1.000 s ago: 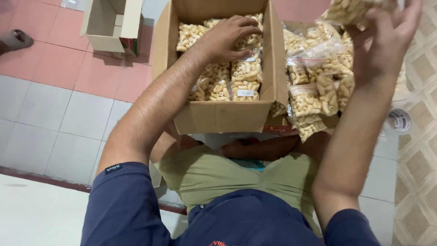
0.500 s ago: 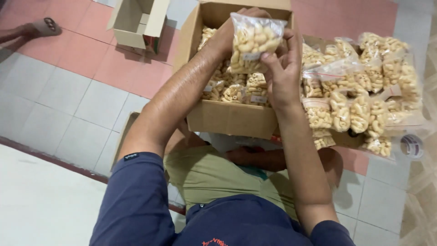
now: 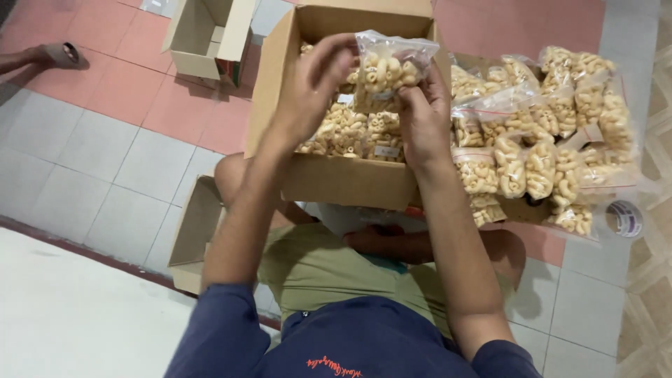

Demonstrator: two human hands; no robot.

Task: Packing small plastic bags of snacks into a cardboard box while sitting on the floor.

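Observation:
Both hands hold one clear bag of pale curled crackers (image 3: 387,70) above an open cardboard box (image 3: 336,180) that rests on my lap. My left hand (image 3: 315,84) pinches the bag's left side and my right hand (image 3: 422,115) grips its lower right side. Inside the box lie several similar cracker bags (image 3: 350,133), each with a small label.
A heap of filled cracker bags (image 3: 546,140) lies to the right of the box. A tape roll (image 3: 624,218) sits on the floor at far right. One empty small carton (image 3: 210,35) stands at the back left, another (image 3: 192,234) by my left knee. A sandalled foot (image 3: 56,54) is at far left.
My right hand brought a cracker bag from the pile on the right over to the box. My left hand rose out of the box and took hold of the bag too.

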